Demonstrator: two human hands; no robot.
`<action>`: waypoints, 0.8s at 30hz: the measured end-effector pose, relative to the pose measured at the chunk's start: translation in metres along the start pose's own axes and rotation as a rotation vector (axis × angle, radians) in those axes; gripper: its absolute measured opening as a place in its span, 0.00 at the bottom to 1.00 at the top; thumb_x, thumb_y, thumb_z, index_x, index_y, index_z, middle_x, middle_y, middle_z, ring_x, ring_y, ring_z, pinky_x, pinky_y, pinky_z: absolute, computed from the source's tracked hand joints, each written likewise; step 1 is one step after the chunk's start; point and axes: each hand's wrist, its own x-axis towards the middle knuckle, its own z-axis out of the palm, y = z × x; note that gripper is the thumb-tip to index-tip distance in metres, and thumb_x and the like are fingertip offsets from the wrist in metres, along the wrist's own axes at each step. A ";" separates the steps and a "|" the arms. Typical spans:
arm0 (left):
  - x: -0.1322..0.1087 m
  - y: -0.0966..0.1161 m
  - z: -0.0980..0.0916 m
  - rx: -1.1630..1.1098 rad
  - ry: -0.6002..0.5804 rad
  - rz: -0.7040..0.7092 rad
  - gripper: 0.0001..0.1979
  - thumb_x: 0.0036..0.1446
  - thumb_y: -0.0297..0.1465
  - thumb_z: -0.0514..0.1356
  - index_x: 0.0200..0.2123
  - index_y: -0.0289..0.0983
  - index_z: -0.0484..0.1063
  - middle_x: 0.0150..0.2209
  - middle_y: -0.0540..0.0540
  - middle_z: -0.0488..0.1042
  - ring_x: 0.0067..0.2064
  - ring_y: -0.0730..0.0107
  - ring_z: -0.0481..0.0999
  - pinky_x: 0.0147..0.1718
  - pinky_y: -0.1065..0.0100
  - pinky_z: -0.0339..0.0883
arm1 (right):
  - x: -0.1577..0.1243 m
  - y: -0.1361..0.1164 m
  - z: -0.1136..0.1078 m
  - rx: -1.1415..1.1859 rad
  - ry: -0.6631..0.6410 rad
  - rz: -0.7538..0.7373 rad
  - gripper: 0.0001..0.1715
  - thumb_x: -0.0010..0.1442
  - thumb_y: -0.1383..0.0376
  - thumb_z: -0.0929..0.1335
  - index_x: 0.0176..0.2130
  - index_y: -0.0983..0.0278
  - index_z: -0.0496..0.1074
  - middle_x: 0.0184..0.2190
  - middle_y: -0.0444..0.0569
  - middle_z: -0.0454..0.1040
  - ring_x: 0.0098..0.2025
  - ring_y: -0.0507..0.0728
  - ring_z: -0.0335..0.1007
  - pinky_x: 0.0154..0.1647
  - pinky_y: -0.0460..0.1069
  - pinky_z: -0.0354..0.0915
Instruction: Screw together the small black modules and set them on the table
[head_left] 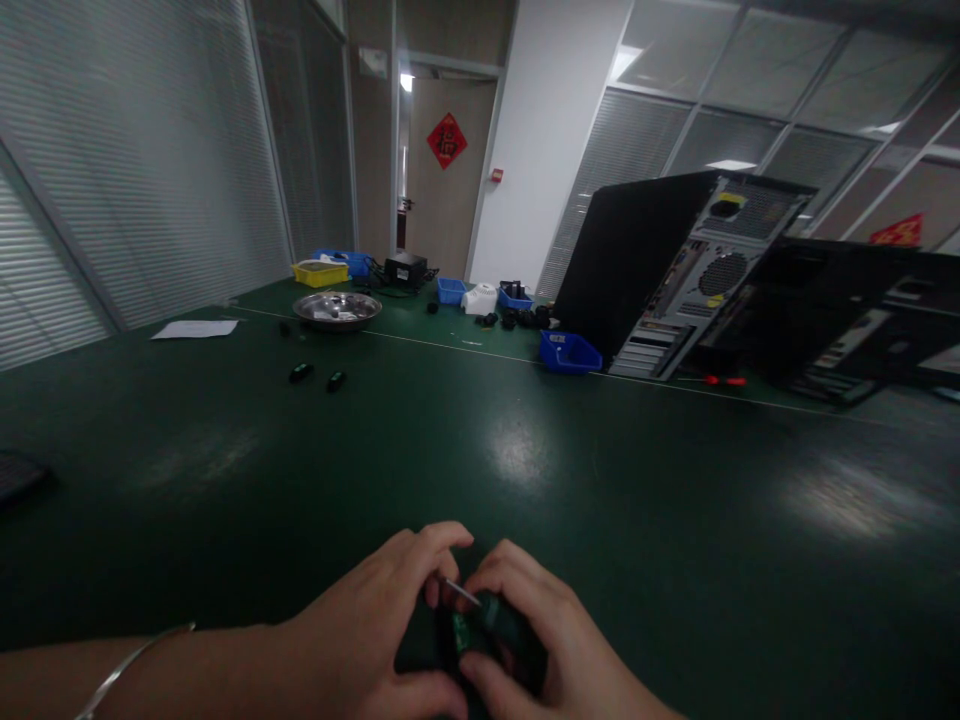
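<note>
At the near edge of the view, my two hands are close together over the green table. My left hand point(382, 620) curls around a small black device point(442, 645), with the thumb low and the index finger stretched across the top. A bit of green point(460, 632) shows on the device. My right hand point(566, 640) is closed around a screwdriver point(510, 630) with a dark, thick handle. Its thin metal shaft points up and left towards my left fingers. My right thumb reaches to the black device. The fingers hide much of both things.
Two small black pieces with green parts point(301, 372) lie on the green table point(420, 440). Further back are a metal bowl point(337, 318), a white paper point(196, 329), a yellow basket point(320, 274) and a blue bin point(568, 354). A black computer tower point(637, 260) stands right.
</note>
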 end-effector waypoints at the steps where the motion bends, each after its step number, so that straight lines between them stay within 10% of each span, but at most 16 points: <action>1: -0.001 -0.002 0.001 0.003 0.015 0.024 0.46 0.44 0.29 0.75 0.61 0.45 0.53 0.47 0.46 0.72 0.47 0.57 0.72 0.49 0.57 0.66 | 0.000 0.000 0.000 -0.005 -0.003 0.008 0.14 0.49 0.73 0.69 0.39 0.64 0.71 0.37 0.51 0.72 0.38 0.58 0.71 0.38 0.50 0.66; 24: -0.002 -0.004 0.002 0.042 0.024 0.063 0.45 0.46 0.29 0.74 0.63 0.44 0.53 0.48 0.44 0.71 0.47 0.55 0.72 0.50 0.56 0.67 | -0.001 -0.001 0.003 -0.061 -0.039 0.029 0.18 0.48 0.74 0.69 0.41 0.65 0.72 0.39 0.52 0.72 0.40 0.59 0.71 0.41 0.52 0.67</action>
